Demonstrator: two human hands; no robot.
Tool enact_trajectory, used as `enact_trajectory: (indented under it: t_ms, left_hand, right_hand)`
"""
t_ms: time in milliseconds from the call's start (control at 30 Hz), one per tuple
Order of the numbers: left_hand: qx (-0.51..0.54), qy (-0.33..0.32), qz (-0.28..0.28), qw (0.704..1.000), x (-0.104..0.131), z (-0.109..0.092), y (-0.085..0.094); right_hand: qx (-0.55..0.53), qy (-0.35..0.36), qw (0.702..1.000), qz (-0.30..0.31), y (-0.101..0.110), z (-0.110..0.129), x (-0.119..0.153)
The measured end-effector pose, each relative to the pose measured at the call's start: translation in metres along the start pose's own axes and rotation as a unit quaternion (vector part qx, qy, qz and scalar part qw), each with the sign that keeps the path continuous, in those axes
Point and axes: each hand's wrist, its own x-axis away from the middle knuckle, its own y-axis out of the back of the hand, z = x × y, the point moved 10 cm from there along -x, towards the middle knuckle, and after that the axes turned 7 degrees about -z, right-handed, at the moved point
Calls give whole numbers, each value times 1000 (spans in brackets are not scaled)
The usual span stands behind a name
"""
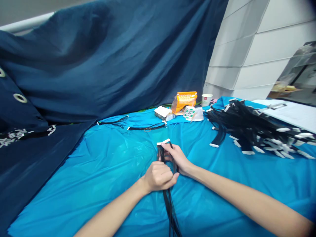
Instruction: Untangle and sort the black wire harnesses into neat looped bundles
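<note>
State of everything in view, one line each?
Held strands: in both hands, trailing out of frame
Left hand: closed around them
Right hand: pinching near their upper ends
Strand pile: heaped
Orange bag: upright
Paper cup: upright
Blue cloth: spread, wrinkled
Dark curtain: hanging, creased

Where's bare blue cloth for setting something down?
Blue cloth lies bare between the left hand and navy cloth, and between the right hand and heaped black strands with white ends. Crowded: that heap; around the orange plastic pouch.
</note>
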Motion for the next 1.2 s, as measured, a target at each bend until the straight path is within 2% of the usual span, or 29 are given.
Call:
enact_trajectory:
  t_ms: [100,200,333,433,500,600,667,700,767,833,900,967,1067,1200]
  left_hand:
    - [-2,5,-17,1000,0,1,3]
    - [31,35,-25,999,2,7,3]
    - [87,108,-5,990,4,18,-3]
    - [112,190,-12,975,5,30,-2]
    - [119,270,-38,955,9,45,4]
    - [133,393,-99,904,20,73,20]
    - [129,430,-148,881,26,89,34]
    - [116,426,-171,881,26,94,43]
    - [65,361,-202,908,21,96,61]
    - [-9,241,-211,947,12,84,74]
    - [-90,129,-205,966,9,68,79]
    - [-140,45,-174,974,9,53,75]
    - [-139,-91,-95,981,8,24,57]
    - [-139,-259,-46,955,15,-17,38]
  right_hand:
    - [21,13,1000,-10,4,2,-2]
    - [24,27,999,-24,7,4,-3]
    - [21,26,999,-6,3,3,-2]
    - [28,28,999,14,0,1,-1]
    - [32,25,999,1,4,0,-2]
    - [17,17,999,-29,12,-1,-5]
    - [10,18,999,-35,15,1,-6]
    - [10,18,999,-37,15,1,-6]
    - [14,15,999,-36,16,1,-6]
    - [17,7,999,-29,15,-1,-4]
    - [16,-2,1000,-19,13,-4,-3]
    - [7,-13,1000,-11,11,-6,-2]
    - [-27,-34,999,-12,11,-7,0]
    - [-53,-62,996,-38,18,-8,-1]
